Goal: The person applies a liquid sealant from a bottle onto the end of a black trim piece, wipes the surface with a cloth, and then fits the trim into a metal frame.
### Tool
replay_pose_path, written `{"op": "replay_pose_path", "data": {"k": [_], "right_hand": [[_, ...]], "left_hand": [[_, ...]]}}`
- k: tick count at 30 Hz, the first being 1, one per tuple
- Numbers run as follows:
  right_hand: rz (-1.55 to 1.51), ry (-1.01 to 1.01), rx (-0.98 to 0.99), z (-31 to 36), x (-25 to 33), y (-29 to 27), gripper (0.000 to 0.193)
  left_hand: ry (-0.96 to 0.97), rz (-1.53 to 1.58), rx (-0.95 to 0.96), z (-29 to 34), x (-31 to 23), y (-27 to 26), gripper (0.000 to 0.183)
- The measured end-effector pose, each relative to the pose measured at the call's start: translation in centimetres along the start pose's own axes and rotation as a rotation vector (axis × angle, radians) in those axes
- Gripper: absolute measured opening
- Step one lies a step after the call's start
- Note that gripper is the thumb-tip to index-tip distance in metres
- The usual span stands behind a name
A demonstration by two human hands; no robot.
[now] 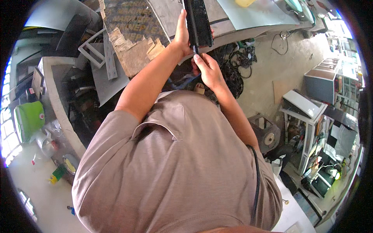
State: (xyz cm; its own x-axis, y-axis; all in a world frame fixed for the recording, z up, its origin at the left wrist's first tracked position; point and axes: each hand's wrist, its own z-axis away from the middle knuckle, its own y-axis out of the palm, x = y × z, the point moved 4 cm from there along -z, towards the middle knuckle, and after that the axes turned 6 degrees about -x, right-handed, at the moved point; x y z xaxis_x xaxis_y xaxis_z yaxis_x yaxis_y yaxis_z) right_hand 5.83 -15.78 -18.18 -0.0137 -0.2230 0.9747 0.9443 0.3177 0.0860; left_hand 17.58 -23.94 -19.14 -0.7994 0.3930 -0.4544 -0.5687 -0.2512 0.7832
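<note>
A long black box-like part (202, 25) with a ridged side stands at the top middle, over the bench edge. My left hand (183, 37) grips it, thumb stretched along its left side and fingertips just showing at its right side. Just below its lower end, my right hand (210, 72) is closed in a pinch on a thin dark rod-like piece (196, 50). That piece meets the lower left corner of the black part; whether it is a tool or belongs to the part I cannot tell.
The bench (229, 35) carries a worn wooden board (136, 58) and a pale sheet (258, 15). Tangled black cables (233, 73) lie below it. A grey machine housing (266, 134) and a white-framed rack (307, 124) stand at right; a green bag (29, 120) is at left.
</note>
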Motion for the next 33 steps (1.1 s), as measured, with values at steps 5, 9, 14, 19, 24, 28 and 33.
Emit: {"op": "replay_pose_path", "data": {"k": [5,9,14,19,24,28,33], "right_hand": [[0.12,0.024,-0.11,0.6,-0.3,-0.4,0.035],[0.288,-0.167,-0.281,0.8,-0.3,-0.9,0.036],[0.062,-0.027,-0.216,2.8,0.0,-1.8,0.035],[0.101,-0.062,-0.288,3.9,-0.2,-2.3,0.033],[0.161,-0.093,-0.283,4.0,-0.4,-2.8,0.033],[0.144,-0.081,-0.281,4.4,-0.4,-3.0,0.033],[0.148,-0.086,-0.298,4.4,-0.7,-3.2,0.034]], "left_hand": [[0.073,-0.049,0.04,0.4,0.1,0.9,0.109],[0.101,-0.047,-0.014,0.8,1.4,2.0,0.111],[0.082,-0.004,0.016,1.3,2.9,2.6,0.107],[0.083,-0.011,-0.047,1.9,4.2,3.0,0.103],[0.077,0.041,-0.018,1.9,4.7,2.8,0.101],[0.109,0.057,0.043,2.1,5.3,2.8,0.094],[0.127,-0.043,-0.027,2.7,6.3,2.7,0.092]]}}
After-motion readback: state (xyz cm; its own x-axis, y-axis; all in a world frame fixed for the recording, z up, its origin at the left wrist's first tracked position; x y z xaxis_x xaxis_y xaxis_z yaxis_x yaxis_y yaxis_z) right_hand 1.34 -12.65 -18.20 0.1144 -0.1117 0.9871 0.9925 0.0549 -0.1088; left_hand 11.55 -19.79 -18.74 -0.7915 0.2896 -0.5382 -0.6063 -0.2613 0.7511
